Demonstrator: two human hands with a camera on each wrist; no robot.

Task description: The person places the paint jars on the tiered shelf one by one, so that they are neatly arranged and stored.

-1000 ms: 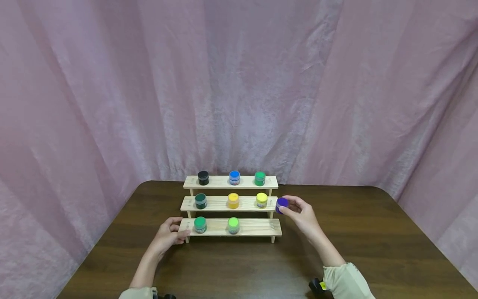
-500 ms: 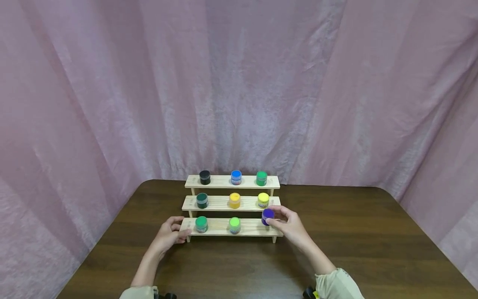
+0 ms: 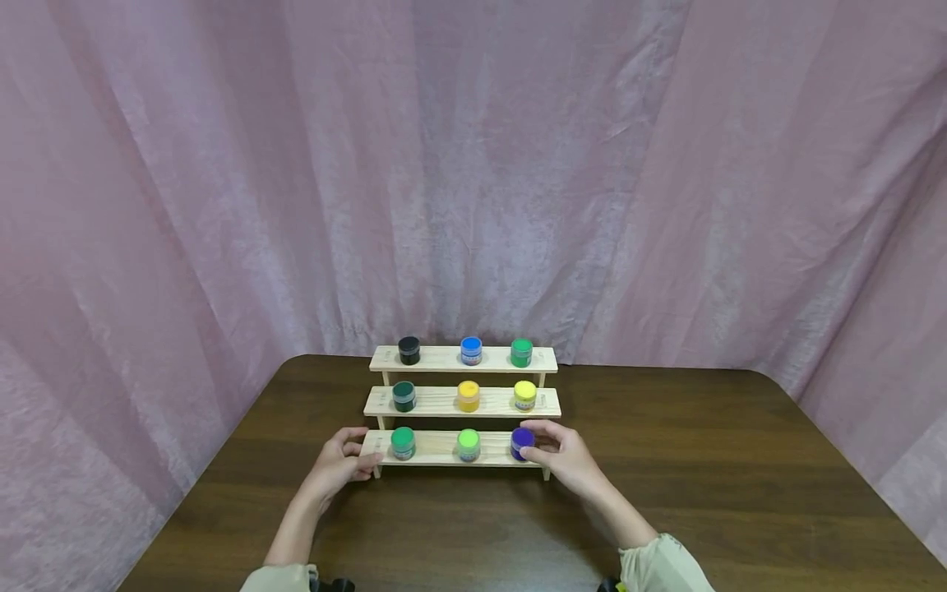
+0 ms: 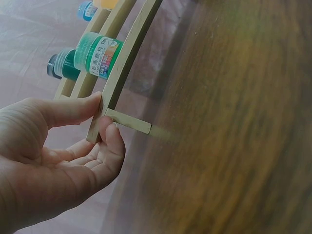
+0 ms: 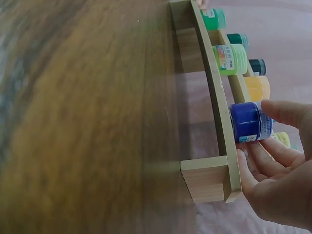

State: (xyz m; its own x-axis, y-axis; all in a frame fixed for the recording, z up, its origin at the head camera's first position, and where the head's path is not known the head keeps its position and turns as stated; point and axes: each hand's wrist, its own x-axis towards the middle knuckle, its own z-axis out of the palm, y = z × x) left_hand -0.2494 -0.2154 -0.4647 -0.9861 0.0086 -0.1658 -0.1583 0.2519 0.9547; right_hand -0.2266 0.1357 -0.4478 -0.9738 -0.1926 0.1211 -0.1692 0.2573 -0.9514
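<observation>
My right hand (image 3: 565, 460) holds a purple-blue paint jar (image 3: 521, 442) upright on the right end of the lowest shelf (image 3: 435, 448) of a pale wooden three-step rack. In the right wrist view the thumb lies at the lid of this jar (image 5: 246, 122), with the fingers on its far side. At the other end, my left hand (image 3: 334, 469) pinches the corner of that same shelf, thumb on top and fingers below, as the left wrist view shows. A green paint jar (image 3: 403, 443) and a light green paint jar (image 3: 468, 445) share the lowest shelf.
On the middle shelf (image 3: 436, 401) stand dark green, orange and yellow jars. The top shelf (image 3: 440, 358) bears black, blue and green ones. The rack is at the back of a brown wooden table (image 3: 703, 460), before a pink curtain (image 3: 473, 164).
My right hand has brought the purple-blue jar left and down, from beside the middle shelf onto the lowest shelf. The left hand keeps its grip on the shelf's end.
</observation>
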